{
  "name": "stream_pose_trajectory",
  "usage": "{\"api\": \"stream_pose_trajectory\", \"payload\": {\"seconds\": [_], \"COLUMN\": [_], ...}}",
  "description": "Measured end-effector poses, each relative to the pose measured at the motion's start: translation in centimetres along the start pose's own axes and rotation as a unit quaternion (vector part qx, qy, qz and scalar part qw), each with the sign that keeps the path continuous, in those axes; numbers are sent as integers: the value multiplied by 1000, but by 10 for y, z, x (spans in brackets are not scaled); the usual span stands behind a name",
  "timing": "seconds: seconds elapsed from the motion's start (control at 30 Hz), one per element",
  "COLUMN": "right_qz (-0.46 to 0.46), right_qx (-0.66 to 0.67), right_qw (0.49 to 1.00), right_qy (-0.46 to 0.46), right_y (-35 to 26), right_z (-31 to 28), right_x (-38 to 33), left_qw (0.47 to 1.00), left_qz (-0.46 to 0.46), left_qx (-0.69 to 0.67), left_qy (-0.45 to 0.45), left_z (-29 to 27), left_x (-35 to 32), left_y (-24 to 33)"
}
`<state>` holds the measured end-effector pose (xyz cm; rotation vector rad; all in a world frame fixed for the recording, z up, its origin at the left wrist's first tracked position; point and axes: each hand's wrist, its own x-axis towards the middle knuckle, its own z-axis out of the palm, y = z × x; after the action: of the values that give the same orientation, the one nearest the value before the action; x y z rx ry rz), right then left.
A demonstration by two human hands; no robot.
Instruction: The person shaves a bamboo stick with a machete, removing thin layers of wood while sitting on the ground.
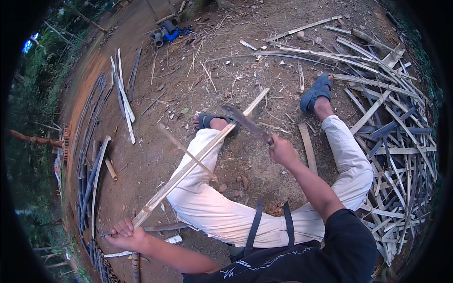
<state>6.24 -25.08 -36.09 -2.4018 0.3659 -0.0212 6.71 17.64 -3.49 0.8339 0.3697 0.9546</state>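
Observation:
My left hand grips the near end of a long split bamboo strip, which slants up to the right across my left trouser leg and past my left sandal. In my right hand is a machete, its dark blade pointing up and to the left. The blade lies over the strip near its far end; whether it is cutting in or only touching, I cannot tell. A short thin sliver, blurred at its upper end, crosses over the strip near my left knee.
A big heap of split bamboo lies at the right. Bamboo poles and pale strips lie at the left. A flat strip rests between my legs. Dark pipe-like tubes lie far off. Shavings litter the dirt ground.

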Motion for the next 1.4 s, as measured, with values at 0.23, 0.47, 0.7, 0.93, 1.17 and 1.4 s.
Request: {"api": "stream_pose_trajectory", "payload": {"seconds": [0.23,0.47,0.7,0.93,1.17,1.4], "right_qz": [-95,152,-94,30,-40,120], "right_qx": [-39,-89,-37,-49,-65,-76], "right_qw": [995,984,995,998,993,989], "right_qy": [-15,3,-28,-16,-85,-38], "right_y": [-15,104,48,79,31,69], "right_z": [-19,-5,-32,-17,-28,-13], "right_x": [10,76,30,76,83,123], "left_qw": [1000,1000,997,997,998,999], "left_qz": [14,2,49,26,35,34], "left_qx": [2,4,18,24,3,26], "left_qy": [-5,-12,-65,-73,-47,10], "left_z": [-15,-7,-10,-21,-20,-22], "left_x": [6,4,2,11,9,22], "left_y": [3,-10,3,4,3,-11]}}
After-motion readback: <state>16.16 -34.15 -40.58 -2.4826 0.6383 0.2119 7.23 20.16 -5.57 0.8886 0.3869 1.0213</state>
